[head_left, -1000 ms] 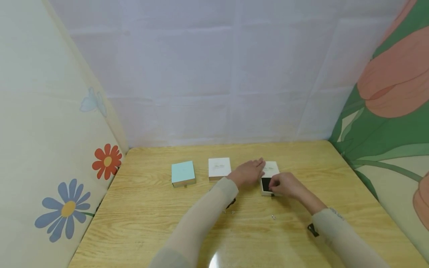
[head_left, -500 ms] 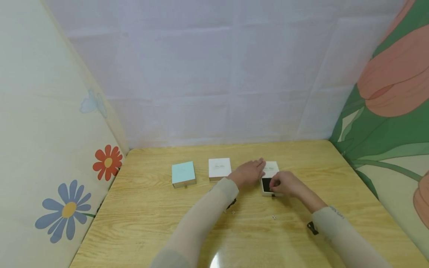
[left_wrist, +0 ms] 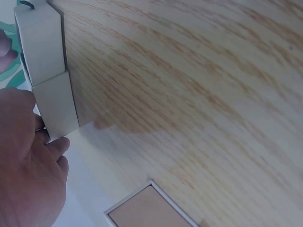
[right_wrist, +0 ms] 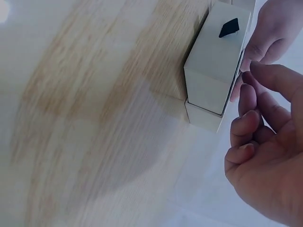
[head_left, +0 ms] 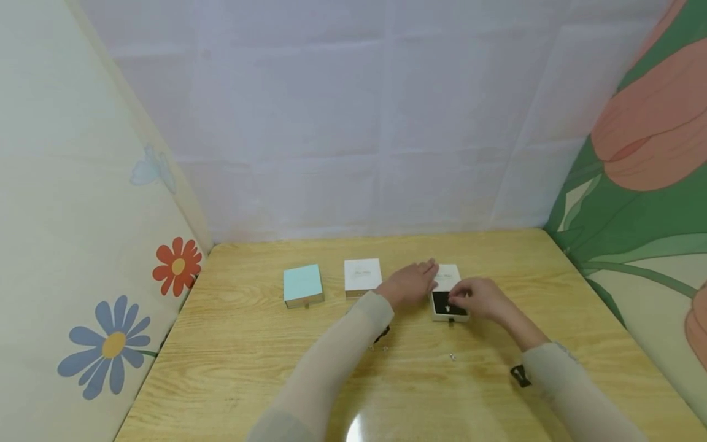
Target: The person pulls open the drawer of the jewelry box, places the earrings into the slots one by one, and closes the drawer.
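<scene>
At the right of the table, a small white drawer-style jewelry box [head_left: 446, 276] stands with its black-lined drawer [head_left: 440, 299] pulled out toward me. My left hand [head_left: 409, 285] holds the box's outer sleeve, its fingers bent around the back end in the left wrist view. A tiny shiny trinket [head_left: 448, 309] lies on the drawer's black pad. Right above that pad is my right hand [head_left: 479, 299], thumb and forefinger tips close together; whether something thin is between them is too small to see. In the right wrist view, a black pull tab [right_wrist: 230, 28] sticks out of the drawer's front.
A second white box [head_left: 362, 275] and a light-blue box [head_left: 302, 283] stand shut to the left. Small shiny trinkets lie on the table nearer me, one shiny trinket [head_left: 452, 356] in front of the drawer. A pale cloth [head_left: 353, 153] hangs behind the table.
My right hand has shifted slightly up and to the right, uncovering more of the black pad and the shiny trinket on it. The left hand stays at the box.
</scene>
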Tool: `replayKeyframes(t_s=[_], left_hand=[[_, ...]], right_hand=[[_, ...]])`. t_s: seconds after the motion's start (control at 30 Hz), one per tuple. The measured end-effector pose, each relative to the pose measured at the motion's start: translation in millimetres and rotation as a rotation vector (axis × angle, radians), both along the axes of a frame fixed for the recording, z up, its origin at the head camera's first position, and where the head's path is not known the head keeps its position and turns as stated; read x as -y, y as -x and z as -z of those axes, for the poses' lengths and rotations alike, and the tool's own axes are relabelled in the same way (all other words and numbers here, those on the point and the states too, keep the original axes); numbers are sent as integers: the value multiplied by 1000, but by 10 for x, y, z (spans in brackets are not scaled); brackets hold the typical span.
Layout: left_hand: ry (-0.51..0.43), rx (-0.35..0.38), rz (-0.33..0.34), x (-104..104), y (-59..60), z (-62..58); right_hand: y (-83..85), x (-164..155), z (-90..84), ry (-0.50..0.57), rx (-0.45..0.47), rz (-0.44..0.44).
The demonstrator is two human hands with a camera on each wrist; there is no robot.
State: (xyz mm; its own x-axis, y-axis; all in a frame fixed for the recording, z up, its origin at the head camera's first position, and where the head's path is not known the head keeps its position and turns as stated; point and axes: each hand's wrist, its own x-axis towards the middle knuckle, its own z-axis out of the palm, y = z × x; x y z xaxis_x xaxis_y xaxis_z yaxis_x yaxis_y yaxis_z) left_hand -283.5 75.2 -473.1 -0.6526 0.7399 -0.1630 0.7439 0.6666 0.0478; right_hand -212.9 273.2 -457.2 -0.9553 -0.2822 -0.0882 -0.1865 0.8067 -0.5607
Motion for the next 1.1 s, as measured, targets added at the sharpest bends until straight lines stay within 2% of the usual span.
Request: replayKeyframes(t_s=[0.27,0.4,0.57,0.73,1.1], left_hand=[[-2,5,-10,-8,1,5],[-3,25,-17,-16,8,7],[1,21,-21,-13,9,-10],[-5,17,-22,-9,-2,-30],[-24,37,-31,-21,9,13]], right_hand=[[-81,2,-50,59,-27,39],[-143,-28,-56,121,-46,40],[-233,-66,-52,202,-52,73],[-339,-94,-29,269,-72,71],[-528,-54,31,311,-47,65]])
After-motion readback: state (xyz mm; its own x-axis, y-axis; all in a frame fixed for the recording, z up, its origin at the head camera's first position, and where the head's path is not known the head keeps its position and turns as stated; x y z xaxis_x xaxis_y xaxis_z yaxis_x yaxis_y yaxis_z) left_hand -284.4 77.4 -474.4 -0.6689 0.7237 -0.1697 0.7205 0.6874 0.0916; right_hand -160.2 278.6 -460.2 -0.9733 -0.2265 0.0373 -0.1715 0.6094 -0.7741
